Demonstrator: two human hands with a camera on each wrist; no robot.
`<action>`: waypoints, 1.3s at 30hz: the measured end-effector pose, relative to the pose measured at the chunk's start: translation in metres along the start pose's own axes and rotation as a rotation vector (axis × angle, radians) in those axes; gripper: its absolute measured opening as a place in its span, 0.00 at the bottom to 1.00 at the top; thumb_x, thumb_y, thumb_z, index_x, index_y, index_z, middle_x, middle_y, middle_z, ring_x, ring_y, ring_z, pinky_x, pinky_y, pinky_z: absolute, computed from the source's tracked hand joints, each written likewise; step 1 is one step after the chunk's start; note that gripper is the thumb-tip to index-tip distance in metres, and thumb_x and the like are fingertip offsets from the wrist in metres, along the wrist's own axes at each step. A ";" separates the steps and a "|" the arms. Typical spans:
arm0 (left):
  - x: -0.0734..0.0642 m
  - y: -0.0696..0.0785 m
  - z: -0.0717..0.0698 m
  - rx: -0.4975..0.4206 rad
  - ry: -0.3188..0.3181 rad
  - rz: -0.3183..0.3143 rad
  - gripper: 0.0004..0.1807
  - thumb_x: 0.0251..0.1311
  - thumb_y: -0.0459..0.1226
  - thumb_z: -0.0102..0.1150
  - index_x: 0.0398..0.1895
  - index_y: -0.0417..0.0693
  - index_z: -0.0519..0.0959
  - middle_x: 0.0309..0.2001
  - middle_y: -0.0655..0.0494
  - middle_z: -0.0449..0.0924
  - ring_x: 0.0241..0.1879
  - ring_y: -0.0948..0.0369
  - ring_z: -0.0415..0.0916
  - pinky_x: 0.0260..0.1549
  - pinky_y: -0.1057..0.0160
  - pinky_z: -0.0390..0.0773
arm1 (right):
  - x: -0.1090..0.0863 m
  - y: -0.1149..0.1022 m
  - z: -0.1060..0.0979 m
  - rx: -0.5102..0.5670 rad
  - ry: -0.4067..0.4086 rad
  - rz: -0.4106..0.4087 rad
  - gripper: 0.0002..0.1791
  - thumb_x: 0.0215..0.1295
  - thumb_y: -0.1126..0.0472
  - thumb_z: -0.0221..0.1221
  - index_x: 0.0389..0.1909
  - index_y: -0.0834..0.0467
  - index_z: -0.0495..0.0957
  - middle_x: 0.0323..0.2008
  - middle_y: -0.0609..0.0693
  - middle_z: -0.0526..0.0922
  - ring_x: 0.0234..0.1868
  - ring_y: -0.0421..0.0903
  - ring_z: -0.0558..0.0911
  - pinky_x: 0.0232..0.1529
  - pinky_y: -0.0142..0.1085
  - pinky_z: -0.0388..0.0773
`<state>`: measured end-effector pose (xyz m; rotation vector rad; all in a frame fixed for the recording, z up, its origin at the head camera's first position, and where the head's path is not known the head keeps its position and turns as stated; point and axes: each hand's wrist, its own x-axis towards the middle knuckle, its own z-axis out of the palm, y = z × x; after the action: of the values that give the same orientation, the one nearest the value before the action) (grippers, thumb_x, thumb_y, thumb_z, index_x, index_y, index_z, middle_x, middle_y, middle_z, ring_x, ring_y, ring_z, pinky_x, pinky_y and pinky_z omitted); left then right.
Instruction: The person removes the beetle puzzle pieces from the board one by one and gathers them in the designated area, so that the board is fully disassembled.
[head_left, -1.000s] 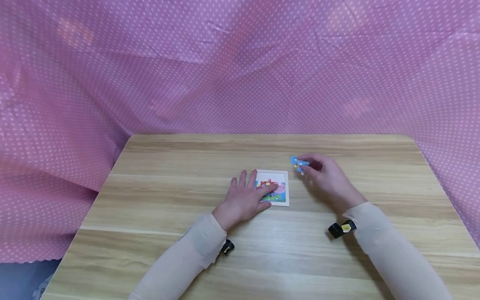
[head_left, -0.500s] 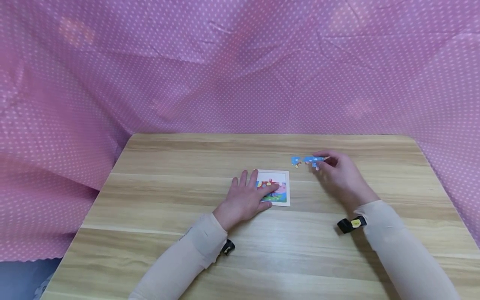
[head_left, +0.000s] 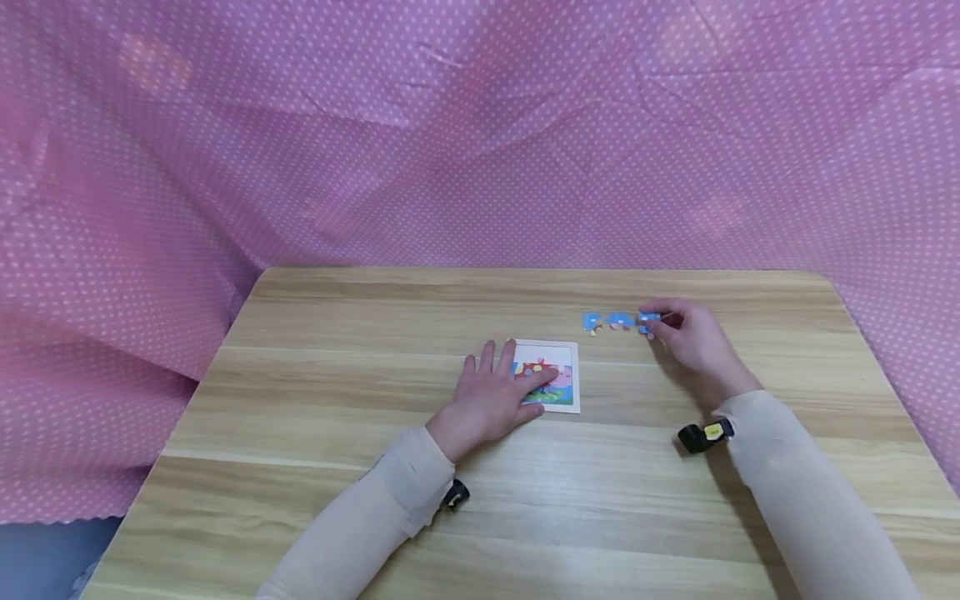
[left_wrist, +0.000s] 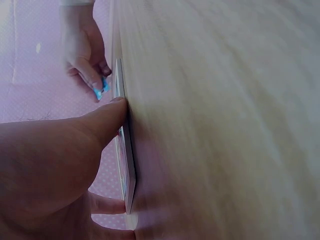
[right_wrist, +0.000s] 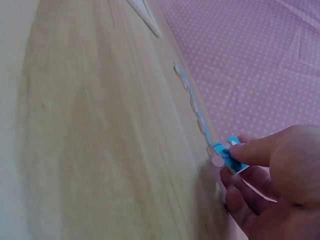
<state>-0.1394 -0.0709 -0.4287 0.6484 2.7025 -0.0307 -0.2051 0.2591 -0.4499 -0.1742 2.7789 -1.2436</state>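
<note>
My left hand (head_left: 483,400) lies with fingers spread over the left side of a small square jigsaw board (head_left: 575,379) with a white rim. Part of its cartoon picture shows beside the index finger; the top of the inside is white. Farther back and to the right, my right hand (head_left: 697,342) pinches a blue jigsaw piece (right_wrist: 231,160) between thumb and fingers, low over the table. In the right wrist view this piece has a pink knob and is tilted. Two loose blue jigsaw pieces, one left (head_left: 591,320) and one middle (head_left: 620,320), lie in a row left of it.
The wooden table (head_left: 360,317) ends at the back against a pink dotted curtain (head_left: 480,167), which also hangs at both sides. Black wrist cameras sit on the left sleeve (head_left: 455,495) and the right sleeve (head_left: 705,435).
The right hand has moved right along the row, spreading the blue jigsaw pieces apart and leaving two on the table. The left hand has stayed on the board.
</note>
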 end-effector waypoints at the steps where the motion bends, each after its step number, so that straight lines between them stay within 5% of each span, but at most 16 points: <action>1: 0.000 0.000 0.000 0.001 -0.001 0.002 0.34 0.78 0.65 0.48 0.84 0.89 0.55 0.88 0.40 0.47 0.85 0.33 0.47 0.79 0.30 0.59 | 0.001 0.001 0.000 -0.007 0.006 -0.005 0.19 0.79 0.67 0.59 0.67 0.65 0.81 0.52 0.66 0.86 0.47 0.51 0.80 0.40 0.27 0.78; 11: 0.001 0.002 0.001 0.006 0.006 0.007 0.34 0.78 0.66 0.48 0.84 0.89 0.55 0.88 0.40 0.48 0.85 0.33 0.48 0.78 0.30 0.60 | 0.009 0.008 0.000 -0.102 0.009 0.004 0.17 0.80 0.64 0.57 0.64 0.64 0.83 0.47 0.62 0.82 0.44 0.52 0.75 0.44 0.38 0.72; 21: 0.002 0.000 0.000 -0.024 0.002 -0.003 0.34 0.78 0.65 0.50 0.84 0.89 0.56 0.88 0.40 0.47 0.86 0.32 0.46 0.80 0.30 0.57 | 0.010 0.009 0.001 -0.120 0.002 -0.013 0.16 0.82 0.64 0.57 0.62 0.66 0.83 0.58 0.68 0.77 0.56 0.61 0.78 0.56 0.52 0.74; 39: 0.001 -0.003 0.003 -0.006 0.018 0.011 0.34 0.78 0.65 0.50 0.84 0.89 0.56 0.87 0.39 0.48 0.85 0.32 0.48 0.78 0.30 0.60 | 0.011 0.008 0.005 -0.119 0.005 0.007 0.16 0.82 0.64 0.56 0.62 0.66 0.83 0.58 0.67 0.76 0.55 0.60 0.77 0.55 0.50 0.73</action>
<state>-0.1407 -0.0732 -0.4320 0.6644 2.7156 -0.0146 -0.2158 0.2593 -0.4594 -0.1701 2.8567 -1.0786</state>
